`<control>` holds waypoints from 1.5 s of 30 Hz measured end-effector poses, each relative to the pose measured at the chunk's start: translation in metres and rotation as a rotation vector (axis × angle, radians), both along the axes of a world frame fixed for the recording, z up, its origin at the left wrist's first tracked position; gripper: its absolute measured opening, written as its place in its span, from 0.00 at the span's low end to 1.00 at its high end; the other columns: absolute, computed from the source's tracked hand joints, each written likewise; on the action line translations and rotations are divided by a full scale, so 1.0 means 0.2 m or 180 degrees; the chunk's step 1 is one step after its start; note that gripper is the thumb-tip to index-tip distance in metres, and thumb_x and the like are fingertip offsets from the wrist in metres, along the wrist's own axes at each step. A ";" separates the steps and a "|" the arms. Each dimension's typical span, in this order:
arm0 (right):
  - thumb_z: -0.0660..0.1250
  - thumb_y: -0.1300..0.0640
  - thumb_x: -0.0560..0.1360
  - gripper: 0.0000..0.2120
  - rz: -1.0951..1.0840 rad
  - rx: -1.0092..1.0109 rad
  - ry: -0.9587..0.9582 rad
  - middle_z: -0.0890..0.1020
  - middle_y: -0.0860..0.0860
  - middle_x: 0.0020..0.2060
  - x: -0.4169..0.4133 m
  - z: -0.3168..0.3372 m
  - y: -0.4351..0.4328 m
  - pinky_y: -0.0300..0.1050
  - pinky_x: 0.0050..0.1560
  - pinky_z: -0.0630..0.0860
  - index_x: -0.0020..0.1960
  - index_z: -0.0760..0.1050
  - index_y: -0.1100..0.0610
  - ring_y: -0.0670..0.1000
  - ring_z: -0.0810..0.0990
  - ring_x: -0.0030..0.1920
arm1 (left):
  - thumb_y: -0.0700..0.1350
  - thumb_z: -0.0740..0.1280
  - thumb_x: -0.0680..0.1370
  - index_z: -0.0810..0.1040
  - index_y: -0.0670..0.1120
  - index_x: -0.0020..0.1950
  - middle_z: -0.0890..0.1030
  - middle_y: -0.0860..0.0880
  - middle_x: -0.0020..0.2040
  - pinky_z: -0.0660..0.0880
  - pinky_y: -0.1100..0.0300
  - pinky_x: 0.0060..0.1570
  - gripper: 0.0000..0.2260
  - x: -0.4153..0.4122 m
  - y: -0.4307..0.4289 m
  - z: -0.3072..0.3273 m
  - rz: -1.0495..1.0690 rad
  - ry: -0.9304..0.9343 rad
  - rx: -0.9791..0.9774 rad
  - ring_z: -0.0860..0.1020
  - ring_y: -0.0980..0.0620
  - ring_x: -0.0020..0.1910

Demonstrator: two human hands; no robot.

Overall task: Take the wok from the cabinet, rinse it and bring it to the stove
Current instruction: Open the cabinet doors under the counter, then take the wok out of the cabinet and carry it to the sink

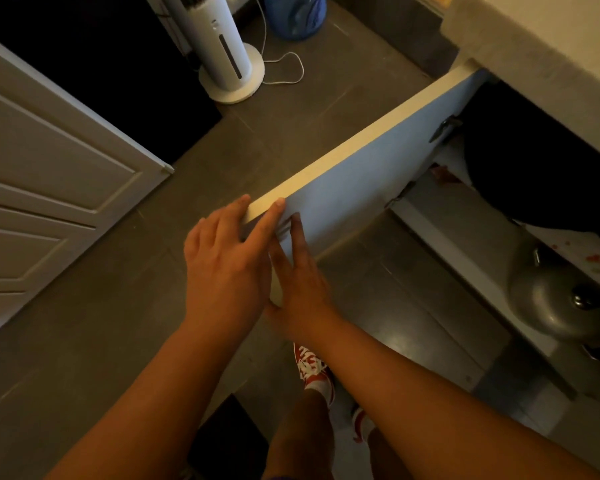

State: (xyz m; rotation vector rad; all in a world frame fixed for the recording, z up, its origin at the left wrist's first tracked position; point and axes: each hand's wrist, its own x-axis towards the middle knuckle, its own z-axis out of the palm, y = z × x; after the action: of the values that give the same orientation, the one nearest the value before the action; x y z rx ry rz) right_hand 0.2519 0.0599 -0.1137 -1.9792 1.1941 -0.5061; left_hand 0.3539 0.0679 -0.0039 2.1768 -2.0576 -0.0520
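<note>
The white cabinet door (pixel 368 168) under the counter stands swung out toward me. My left hand (pixel 226 265) wraps its free top corner, fingers over the edge. My right hand (pixel 298 289) lies flat against the door's inner face just below, fingers apart. Inside the cabinet a large black wok (pixel 541 181) sits on the shelf at the right. A grey metal lid with a knob (pixel 561 299) rests below it near the cabinet front.
The pale counter edge (pixel 534 53) overhangs the cabinet. A white tower fan (pixel 226 57) with its cord and a blue water jug (pixel 295 15) stand on the dark tile floor ahead. A panelled white door (pixel 49 188) is at the left. My red shoes (pixel 312 372) are below.
</note>
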 end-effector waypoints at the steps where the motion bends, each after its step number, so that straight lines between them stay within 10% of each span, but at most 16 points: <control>1: 0.72 0.43 0.71 0.52 -0.0022 -0.0001 -0.0004 0.30 0.49 0.78 0.01 -0.01 0.00 0.62 0.59 0.77 0.79 0.36 0.42 0.64 0.60 0.76 | 0.48 0.62 0.79 0.69 0.48 0.75 0.72 0.35 0.70 0.66 0.36 0.65 0.23 0.00 -0.01 0.00 -0.0004 0.0030 -0.0018 0.70 0.33 0.68; 11: 0.70 0.44 0.74 0.44 -0.0010 0.0179 0.0435 0.49 0.52 0.80 -0.23 0.03 0.01 0.57 0.69 0.64 0.79 0.43 0.44 0.59 0.53 0.78 | 0.49 0.67 0.78 0.72 0.46 0.72 0.70 0.38 0.74 0.48 0.35 0.74 0.22 -0.17 0.05 -0.01 0.0083 0.0158 -0.0186 0.60 0.37 0.76; 17: 0.67 0.49 0.76 0.28 -0.0659 0.0446 0.1063 0.69 0.55 0.73 -0.92 0.05 0.03 0.56 0.68 0.68 0.74 0.67 0.56 0.58 0.65 0.73 | 0.46 0.64 0.76 0.82 0.42 0.49 0.83 0.42 0.46 0.75 0.46 0.49 0.10 -0.55 0.02 -0.12 -0.0838 0.0979 0.0256 0.80 0.40 0.50; 21: 0.68 0.51 0.76 0.22 -0.1385 0.0481 0.1524 0.77 0.58 0.65 -1.45 0.06 0.07 0.54 0.63 0.73 0.68 0.74 0.58 0.59 0.74 0.65 | 0.47 0.66 0.78 0.82 0.46 0.51 0.83 0.46 0.46 0.76 0.54 0.44 0.07 -0.92 -0.04 -0.27 -0.0851 0.1485 0.1255 0.80 0.46 0.45; 26: 0.67 0.52 0.76 0.19 -0.2138 0.0295 0.1871 0.80 0.62 0.58 -1.98 0.11 0.07 0.53 0.51 0.78 0.64 0.75 0.59 0.62 0.78 0.57 | 0.49 0.67 0.78 0.82 0.45 0.52 0.85 0.47 0.46 0.78 0.55 0.46 0.09 -1.37 -0.14 -0.47 -0.0827 0.2063 0.2001 0.82 0.50 0.46; 36: 0.64 0.49 0.77 0.29 -0.2546 0.0377 0.2332 0.73 0.62 0.69 -2.39 0.00 0.03 0.60 0.69 0.62 0.75 0.64 0.55 0.65 0.68 0.69 | 0.48 0.68 0.78 0.78 0.44 0.47 0.84 0.43 0.46 0.77 0.58 0.42 0.08 -2.13 -0.33 -0.73 0.0137 0.3198 0.2864 0.80 0.49 0.41; 45: 0.66 0.48 0.76 0.29 -0.2633 0.0632 0.1669 0.75 0.59 0.65 -2.27 -0.03 0.10 0.57 0.57 0.76 0.73 0.65 0.57 0.62 0.75 0.63 | 0.54 0.63 0.81 0.76 0.43 0.51 0.81 0.46 0.46 0.78 0.54 0.43 0.14 -2.30 -0.50 -0.80 0.1447 0.4616 0.3269 0.81 0.50 0.45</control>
State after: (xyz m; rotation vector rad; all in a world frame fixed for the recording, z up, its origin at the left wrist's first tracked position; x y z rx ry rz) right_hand -0.2020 0.0791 -0.1207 -1.4134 2.3114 -0.2352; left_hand -0.1063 -0.0311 -0.1644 1.7098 -0.6319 -2.1638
